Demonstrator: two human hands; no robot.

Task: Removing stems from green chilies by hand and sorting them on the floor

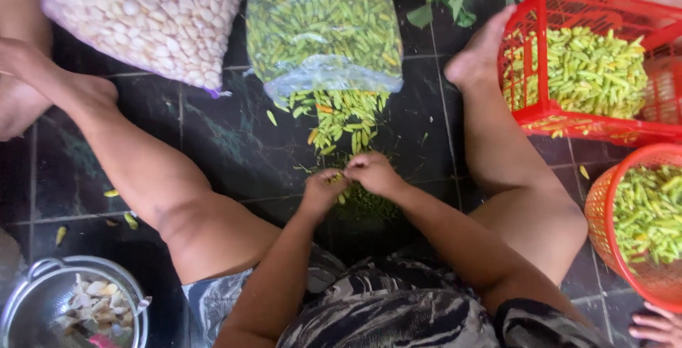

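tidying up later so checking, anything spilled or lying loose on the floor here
Yes. Green chillies have tumbled out of the open clear bag onto the dark tiled floor, and a few stray chillies lie scattered at the left.

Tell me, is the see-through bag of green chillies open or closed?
Open. The clear plastic bag lies on its side, and green chillies have spilled from its mouth onto the dark tiled floor.

Chilli bag [323, 21] beyond hands [352, 177]
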